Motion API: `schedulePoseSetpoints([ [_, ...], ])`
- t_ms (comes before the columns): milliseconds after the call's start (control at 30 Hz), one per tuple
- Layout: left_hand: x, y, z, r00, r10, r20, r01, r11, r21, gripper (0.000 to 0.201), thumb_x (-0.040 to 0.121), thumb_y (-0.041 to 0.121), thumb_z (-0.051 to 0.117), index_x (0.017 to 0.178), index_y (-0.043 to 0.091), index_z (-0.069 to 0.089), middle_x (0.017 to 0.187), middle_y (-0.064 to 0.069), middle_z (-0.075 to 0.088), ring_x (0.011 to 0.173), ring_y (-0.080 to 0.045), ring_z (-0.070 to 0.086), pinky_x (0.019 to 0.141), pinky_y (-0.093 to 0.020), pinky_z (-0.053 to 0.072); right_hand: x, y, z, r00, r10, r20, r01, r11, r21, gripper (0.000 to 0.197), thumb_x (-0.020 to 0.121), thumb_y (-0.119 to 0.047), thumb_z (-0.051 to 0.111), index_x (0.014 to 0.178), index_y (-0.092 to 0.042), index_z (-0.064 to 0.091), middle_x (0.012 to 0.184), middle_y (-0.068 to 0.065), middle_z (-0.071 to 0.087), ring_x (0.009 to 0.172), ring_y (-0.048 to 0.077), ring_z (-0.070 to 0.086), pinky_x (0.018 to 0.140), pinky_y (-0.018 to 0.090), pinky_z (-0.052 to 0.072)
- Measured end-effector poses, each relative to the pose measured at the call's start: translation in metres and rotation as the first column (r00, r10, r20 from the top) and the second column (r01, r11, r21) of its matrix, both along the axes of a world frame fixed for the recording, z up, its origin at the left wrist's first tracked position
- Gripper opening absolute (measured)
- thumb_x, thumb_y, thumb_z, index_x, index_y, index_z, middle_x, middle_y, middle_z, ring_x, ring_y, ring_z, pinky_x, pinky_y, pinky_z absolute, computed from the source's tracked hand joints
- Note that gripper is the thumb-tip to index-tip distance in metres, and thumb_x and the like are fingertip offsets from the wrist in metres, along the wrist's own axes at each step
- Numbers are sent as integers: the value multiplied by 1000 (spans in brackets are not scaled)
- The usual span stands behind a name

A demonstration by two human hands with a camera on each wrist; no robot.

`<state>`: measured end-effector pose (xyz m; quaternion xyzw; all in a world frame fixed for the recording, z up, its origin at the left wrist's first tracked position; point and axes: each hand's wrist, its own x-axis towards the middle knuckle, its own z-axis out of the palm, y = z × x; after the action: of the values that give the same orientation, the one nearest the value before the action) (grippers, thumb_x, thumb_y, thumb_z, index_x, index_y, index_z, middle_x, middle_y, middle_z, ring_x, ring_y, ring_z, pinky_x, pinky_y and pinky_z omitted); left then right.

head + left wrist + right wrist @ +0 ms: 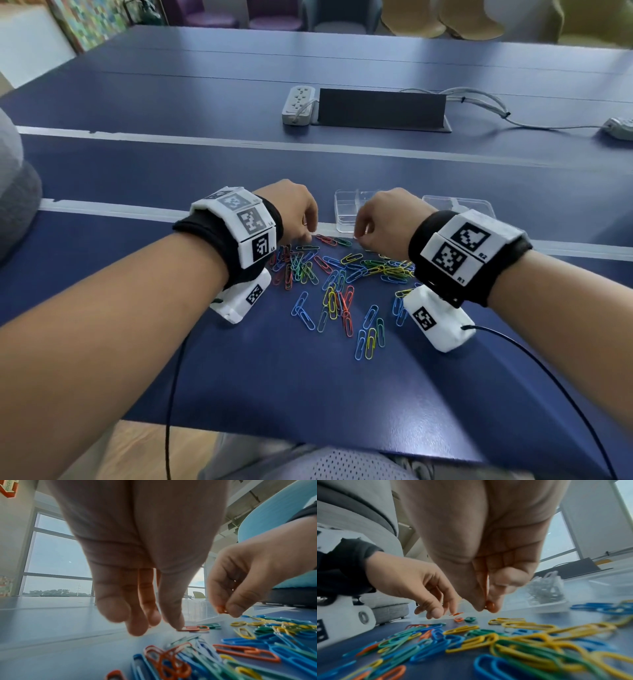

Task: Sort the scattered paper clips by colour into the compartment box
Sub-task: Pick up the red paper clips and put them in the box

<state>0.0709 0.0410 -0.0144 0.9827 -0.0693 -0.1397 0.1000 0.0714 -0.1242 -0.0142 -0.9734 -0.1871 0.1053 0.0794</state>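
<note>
So here's where we are: our right hand (pixel 488 595) is pinching an orange clip (pixel 489 605) between thumb and fingertips, holding it on end just above the table (pixel 239 377). Our left hand (pixel 142 601) hangs with its fingers pointing down and loosely together, one fingertip touching the end of another orange clip (pixel 193 628) that's lying flat. We can't quite tell if it's actually pinched yet or just touched.

The bit that matters next: the clear box (pixel 346 212) sits just beyond both hands, a little to the right of centre. The right hand is right in front of it and closer, so the held clip only needs to go forward and up over the near wall. The flat orange clip lies with its long axis running sideways, away from the left fingertip toward the right hand, with a green clip (pixel 211 625) just behind it.

The rest of the clips (pixel 335 284) are spread out on our side of the hands, blue, yellow, green and orange all mixed up.

Hard to see: the right hand covers part of the box in the head view, and being clear plastic, its dividers barely show. From what shows, the box looks empty. A second clear thing, maybe the lid (pixel 459 205), peeks out behind the right wrist.
</note>
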Motion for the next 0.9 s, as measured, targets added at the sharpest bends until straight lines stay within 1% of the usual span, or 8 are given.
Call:
schedulePoseSetpoints([
  [100, 1, 4, 4, 1000, 19, -5, -18, 996, 82, 7, 78, 23, 72, 82, 18, 72, 80, -1, 69, 83, -18, 63, 69, -24, 45, -2, 15, 2, 996, 72, 61, -75, 996, 50, 27, 84, -17, 56, 106, -25, 70, 105, 2, 70, 101, 26, 62, 82, 26, 44],
  [200, 3, 9, 6, 997, 80, -24, -75, 984, 162, 19, 79, 32, 71, 82, 13, 71, 65, 0, 61, 80, -21, 63, 70, -28, 48, 2, 34, 0, 993, 103, 51, -104, 994, 20, 27, 85, -18, 57, 109, -21, 70, 106, 8, 69, 99, 29, 63, 76, 26, 45],
  [333, 3, 13, 0, 985, 168, -40, -158, 969, 189, 39, 82, 41, 66, 57, 12, 53, 54, 0, 53, 70, -23, 60, 67, -28, 47, 2, 48, -1, 992, 120, 31, -116, 988, -104, 17, 88, -17, 58, 96, -7, 69, 73, 9, 52, 73, 29, 51, 66, 27, 40],
  [400, 4, 13, -3, 985, 167, -33, -160, 973, 167, 35, 81, 39, 67, 62, 12, 58, 60, -2, 58, 74, -24, 63, 65, -28, 46, 2, 50, -2, 991, 125, 39, -120, 987, -109, 16, 87, -16, 59, 95, -7, 69, 79, 13, 56, 70, 29, 48, 65, 27, 40],
  [500, 10, 9, -6, 994, 111, 13, -112, 989, 98, 28, 82, 35, 67, 94, 11, 70, 94, -8, 70, 93, -28, 65, 74, -30, 48, 2, 52, -5, 990, 140, 33, -136, 986, -101, 19, 86, -18, 59, 100, -10, 70, 98, 15, 67, 80, 32, 57, 67, 28, 41],
  [567, 15, 4, -7, 997, 75, 35, -77, 994, 77, 29, 82, 33, 68, 102, 12, 70, 104, -10, 70, 97, -29, 65, 77, -31, 48, 2, 50, -6, 991, 133, 33, -130, 987, -94, 21, 86, -18, 58, 101, -9, 70, 101, 14, 67, 79, 28, 54, 67, 27, 41],
  [767, 23, -4, -7, 997, 69, 20, -70, 995, 71, 14, 74, 13, 69, 86, 7, 72, 87, -12, 72, 85, -29, 68, 71, -33, 54, -3, 40, -3, 989, 144, -11, -144, 989, -19, 18, 82, -16, 59, 91, -10, 73, 92, 11, 70, 76, 24, 56, 65, 23, 38],
  [900, 21, -3, -6, 995, 98, 6, -98, 994, 49, 14, 73, 12, 67, 86, 9, 73, 89, -10, 72, 84, -28, 68, 70, -31, 54, -2, 30, 1, 986, 73, -150, -41, 978, 202, 20, 82, -11, 58, 92, -22, 72, 82, 1, 67, 71, 20, 60, 74, 27, 53],
])
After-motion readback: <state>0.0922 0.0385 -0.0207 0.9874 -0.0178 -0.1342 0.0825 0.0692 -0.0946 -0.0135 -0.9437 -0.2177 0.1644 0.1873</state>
